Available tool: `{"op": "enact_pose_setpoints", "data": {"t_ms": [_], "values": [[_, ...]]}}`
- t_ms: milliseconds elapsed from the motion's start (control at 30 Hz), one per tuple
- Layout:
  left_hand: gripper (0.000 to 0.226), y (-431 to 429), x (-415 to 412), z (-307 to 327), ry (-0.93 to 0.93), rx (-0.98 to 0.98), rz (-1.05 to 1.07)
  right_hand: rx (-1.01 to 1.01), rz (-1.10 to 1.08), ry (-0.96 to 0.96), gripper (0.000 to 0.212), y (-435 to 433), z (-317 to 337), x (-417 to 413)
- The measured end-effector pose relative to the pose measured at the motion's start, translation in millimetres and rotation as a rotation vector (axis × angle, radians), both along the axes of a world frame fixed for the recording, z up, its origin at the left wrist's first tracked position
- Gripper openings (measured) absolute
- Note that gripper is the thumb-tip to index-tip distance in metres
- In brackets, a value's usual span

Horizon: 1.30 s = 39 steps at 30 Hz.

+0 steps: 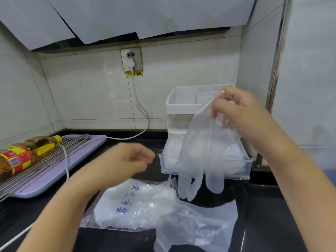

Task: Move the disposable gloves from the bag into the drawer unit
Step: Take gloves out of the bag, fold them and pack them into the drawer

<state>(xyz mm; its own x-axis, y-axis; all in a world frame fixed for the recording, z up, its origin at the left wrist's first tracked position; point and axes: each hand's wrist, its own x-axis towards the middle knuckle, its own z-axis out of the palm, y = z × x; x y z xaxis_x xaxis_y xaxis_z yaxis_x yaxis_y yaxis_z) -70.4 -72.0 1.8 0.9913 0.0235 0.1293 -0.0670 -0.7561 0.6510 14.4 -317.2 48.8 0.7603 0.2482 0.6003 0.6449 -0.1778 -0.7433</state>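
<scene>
Black tabletop [263,215], tiled kitchen wall behind. One clear disposable glove [205,160] hangs fingers-down from the right hand [236,108], which pinches its cuff. It hangs in front of the open bottom drawer [236,176] of the white drawer unit [181,106], far right. Crumpled gloves already lie in that drawer. Bag [138,206], printed in blue, lies near centre with more gloves inside. Left hand [125,160] is blurred above the bag, fingers loosely curled, nothing seen in it. Step judged: transfer part done. Next move calls for lowering the glove into the drawer, releasing it, then reaching into the bag. Oil bottle [23,155] lies far left.
</scene>
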Motion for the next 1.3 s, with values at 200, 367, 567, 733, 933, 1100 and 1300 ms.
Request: {"op": "enact_pose_setpoints", "data": {"t_ms": [200, 367, 567, 733, 933, 1100, 1300], "values": [[0.077, -53.3, 18.5, 15.4, -0.145, -0.268, -0.142, -0.015, 0.109, 0.066, 0.017, 12.9, -2.5, -9.1], [0.010, -64.7, 43.4, 7.0, -0.088, -0.358, -0.183, 0.092, 0.126, 0.055, 0.020, 5.0, 0.2, -6.4], [0.010, -40.1, 72.4, 23.2, 0.049, -0.709, -0.147, 0.007, -0.273, -0.064, 0.034, -14.1, -7.1, 22.1], [0.025, -50.6, 110.7, 36.7, -0.086, -0.220, 0.142, -0.228, -0.567, -0.141, 0.021, -22.7, -28.5, 49.9], [0.030, -71.9, 145.9, 19.3, -0.004, 0.150, 0.113, -0.578, -0.792, -0.106, 0.015, -28.5, -40.3, 59.0], [0.042, -81.6, 158.8, 5.1, 0.094, 0.324, 0.071, -0.582, -0.468, -0.043, 0.003, -21.9, -36.4, 54.2], [0.033, -83.6, 161.9, 1.9, 0.134, 0.282, 0.058, -0.973, -0.246, 0.223, 0.034, -5.9, -53.3, 58.7]]}}
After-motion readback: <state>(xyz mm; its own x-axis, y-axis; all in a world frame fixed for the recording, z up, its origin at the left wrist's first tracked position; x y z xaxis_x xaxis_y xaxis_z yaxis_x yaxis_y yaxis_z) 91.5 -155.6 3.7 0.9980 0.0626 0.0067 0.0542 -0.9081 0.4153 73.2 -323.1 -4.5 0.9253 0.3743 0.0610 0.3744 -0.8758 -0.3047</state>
